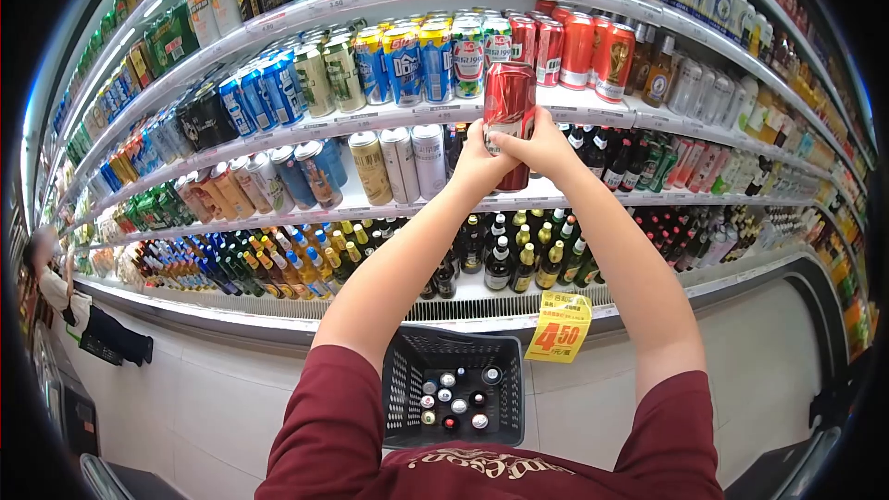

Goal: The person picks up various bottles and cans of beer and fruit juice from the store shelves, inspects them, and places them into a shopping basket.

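A tall red beer can is held upright at arm's length in front of the shelves. My left hand grips its left side and my right hand its right side, with the thumbs meeting across the front. The thumbs cover part of the lower label, and the fingers behind the can are hidden. Just behind it on the shelf stand green-and-white cans and more red cans. Below me a dark plastic basket sits on the floor with several bottles and cans in it.
Curved shelves of cans run left and right, with rows of bottles on the bottom one. A yellow price sign juts out from the lower edge. Another person is at the far left, beside a carried basket.
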The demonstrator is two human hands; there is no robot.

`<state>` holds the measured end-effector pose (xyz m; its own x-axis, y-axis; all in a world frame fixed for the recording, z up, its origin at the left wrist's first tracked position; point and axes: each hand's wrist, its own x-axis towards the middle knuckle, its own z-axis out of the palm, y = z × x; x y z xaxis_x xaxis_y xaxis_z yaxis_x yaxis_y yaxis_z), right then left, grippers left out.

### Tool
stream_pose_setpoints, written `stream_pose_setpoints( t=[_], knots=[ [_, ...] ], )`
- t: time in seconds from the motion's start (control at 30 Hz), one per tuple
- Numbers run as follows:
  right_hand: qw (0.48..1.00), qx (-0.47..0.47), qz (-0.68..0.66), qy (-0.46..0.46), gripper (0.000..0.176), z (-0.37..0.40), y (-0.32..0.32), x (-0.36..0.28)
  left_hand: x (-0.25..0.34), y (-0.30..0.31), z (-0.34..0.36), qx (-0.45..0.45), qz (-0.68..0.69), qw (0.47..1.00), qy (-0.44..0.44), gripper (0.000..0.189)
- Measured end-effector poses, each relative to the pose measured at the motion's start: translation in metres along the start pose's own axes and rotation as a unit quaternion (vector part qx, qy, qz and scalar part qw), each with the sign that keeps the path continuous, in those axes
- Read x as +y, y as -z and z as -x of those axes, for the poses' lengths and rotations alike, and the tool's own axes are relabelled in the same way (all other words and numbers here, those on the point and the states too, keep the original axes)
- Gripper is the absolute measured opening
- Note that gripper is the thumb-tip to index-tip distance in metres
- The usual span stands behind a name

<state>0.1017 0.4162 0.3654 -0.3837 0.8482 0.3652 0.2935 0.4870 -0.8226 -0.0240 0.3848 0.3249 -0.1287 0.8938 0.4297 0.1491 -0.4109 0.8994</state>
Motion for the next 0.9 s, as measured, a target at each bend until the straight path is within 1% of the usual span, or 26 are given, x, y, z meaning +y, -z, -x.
stream_pose_setpoints(
  t=[0.1,0.2,0.3,0.33,0.43,0.47,0.57,0.6,0.63,0.67,0.7,0.8,0.87,0.9],
  knots=[
    [0.999,0.047,-0.003,0.027,0.079,-0.010,0.004,0.010,-0.004,-0.017,-0.014,-0.001,0.034,0.999,0.010,0.073],
    [0.998,0.064,0.024,-0.017,0.080,-0.017,0.012,0.018,-0.007,-0.025,-0.023,-0.003,0.032,0.999,0.020,0.078],
    [0.999,0.048,0.020,-0.001,0.081,-0.018,0.024,0.019,0.010,-0.022,-0.017,-0.057,-0.018,0.998,0.029,0.079],
    [0.999,0.031,-0.021,-0.005,0.080,-0.023,0.027,0.023,0.008,-0.022,-0.018,-0.056,-0.042,0.998,-0.005,0.080],
    [0.995,-0.002,-0.096,0.001,0.078,-0.031,0.035,0.029,0.012,-0.022,-0.024,-0.068,-0.029,0.997,0.005,0.080],
    [0.993,-0.012,-0.119,-0.016,0.076,-0.033,0.036,0.026,0.003,-0.023,-0.031,-0.067,0.020,0.997,0.023,0.080],
    [0.981,-0.056,-0.183,0.043,0.074,-0.037,0.038,0.028,0.002,-0.026,-0.030,-0.027,0.039,0.999,-0.025,0.081],
    [0.978,-0.072,-0.193,0.040,0.074,-0.035,0.040,0.025,0.004,-0.029,-0.029,-0.010,-0.001,0.997,-0.082,0.081],
    [0.986,-0.044,-0.157,0.041,0.073,-0.031,0.039,0.024,0.010,-0.033,-0.022,0.011,-0.015,0.995,-0.093,0.084],
    [0.992,-0.017,-0.117,0.042,0.072,-0.026,0.037,0.024,0.003,-0.035,-0.022,0.074,-0.137,0.977,-0.143,0.084],
    [0.996,0.010,-0.076,0.043,0.071,-0.023,0.036,0.025,-0.004,-0.038,-0.022,0.135,-0.256,0.938,-0.190,0.085],
    [0.992,0.065,-0.075,0.081,0.072,-0.020,0.027,0.027,-0.012,-0.049,-0.018,0.159,-0.260,0.937,-0.170,0.086],
    [0.991,0.082,-0.056,0.090,0.070,-0.025,0.027,0.033,-0.016,-0.049,-0.019,0.157,-0.289,0.922,-0.204,0.086],
    [0.990,0.068,-0.088,0.090,0.069,-0.027,0.030,0.036,-0.019,-0.049,-0.020,0.156,-0.302,0.914,-0.219,0.086]
  ],
)
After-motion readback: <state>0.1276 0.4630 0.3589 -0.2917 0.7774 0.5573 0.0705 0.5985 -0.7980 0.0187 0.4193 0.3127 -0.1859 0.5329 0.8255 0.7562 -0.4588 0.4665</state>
